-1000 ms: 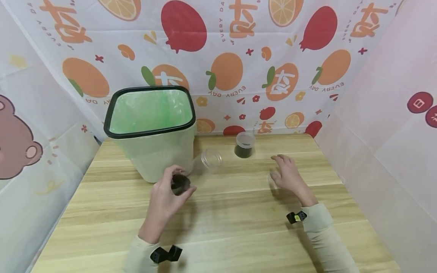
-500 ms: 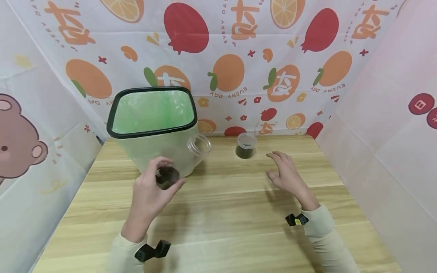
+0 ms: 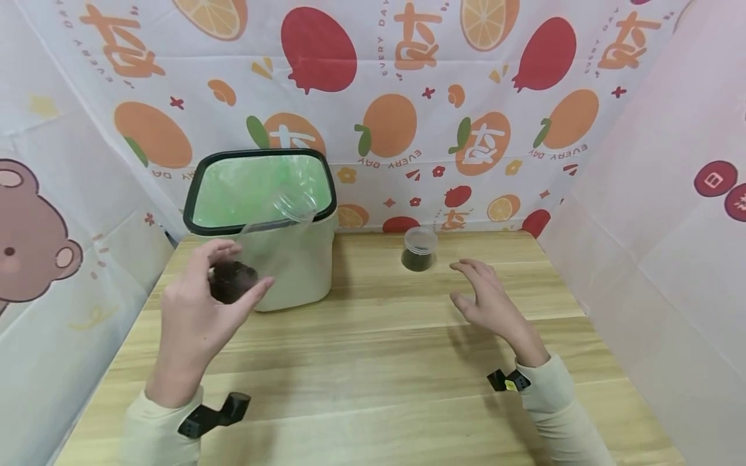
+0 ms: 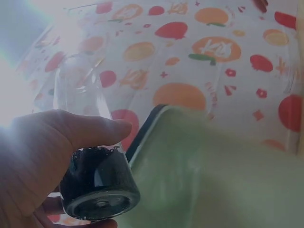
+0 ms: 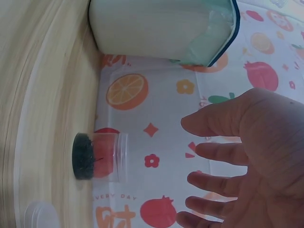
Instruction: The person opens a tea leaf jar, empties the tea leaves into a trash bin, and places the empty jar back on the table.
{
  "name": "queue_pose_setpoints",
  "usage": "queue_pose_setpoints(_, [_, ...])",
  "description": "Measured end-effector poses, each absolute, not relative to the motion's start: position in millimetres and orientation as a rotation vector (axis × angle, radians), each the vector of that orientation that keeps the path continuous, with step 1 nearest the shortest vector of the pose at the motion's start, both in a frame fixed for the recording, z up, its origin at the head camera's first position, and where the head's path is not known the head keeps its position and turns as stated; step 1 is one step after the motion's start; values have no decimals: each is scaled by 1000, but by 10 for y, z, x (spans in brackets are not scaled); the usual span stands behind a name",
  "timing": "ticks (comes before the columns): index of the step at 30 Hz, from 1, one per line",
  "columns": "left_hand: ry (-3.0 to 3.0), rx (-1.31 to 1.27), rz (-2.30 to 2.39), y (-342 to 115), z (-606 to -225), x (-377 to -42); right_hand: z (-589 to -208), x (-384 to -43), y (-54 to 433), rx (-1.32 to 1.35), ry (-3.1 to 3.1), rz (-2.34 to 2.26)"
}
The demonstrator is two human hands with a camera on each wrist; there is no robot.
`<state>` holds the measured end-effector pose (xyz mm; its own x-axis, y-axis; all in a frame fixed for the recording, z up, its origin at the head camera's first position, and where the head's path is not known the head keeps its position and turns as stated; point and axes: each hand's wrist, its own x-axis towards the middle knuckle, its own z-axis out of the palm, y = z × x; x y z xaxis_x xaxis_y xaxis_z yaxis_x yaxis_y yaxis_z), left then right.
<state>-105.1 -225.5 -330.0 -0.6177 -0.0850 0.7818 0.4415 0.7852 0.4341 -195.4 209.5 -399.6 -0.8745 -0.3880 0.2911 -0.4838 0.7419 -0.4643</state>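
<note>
My left hand (image 3: pixel 192 317) grips a tall clear plastic jar (image 4: pixel 97 175) around its lower part. Dark material fills the jar's bottom. The jar leans toward the trash bin (image 3: pixel 305 268), its threaded mouth over the front black rim in the head view. My right hand (image 3: pixel 486 301) hovers above the table's right side, fingers apart and holding nothing. A short clear jar (image 3: pixel 419 249) with dark contents stands upright to the left of that hand, not touched by it.
The bin has a green interior and stands at the table's back left. A clear round lid-like piece (image 5: pixel 42 216) lies on the wooden table (image 3: pixel 373 388), partly cut off in the right wrist view. Fruit-printed cloth (image 3: pixel 384 123) hangs behind.
My left hand has moved left and up with the tall jar, bringing its mouth from above the table to the bin's rim. The right hand has shifted slightly left.
</note>
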Motion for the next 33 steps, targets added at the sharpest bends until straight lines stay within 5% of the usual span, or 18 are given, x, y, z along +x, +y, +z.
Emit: queue_pose_setpoints(33, [-2106, -166, -600, -2960, -2899, -1205, -4070, -1775, 1822, 818, -2769, 806])
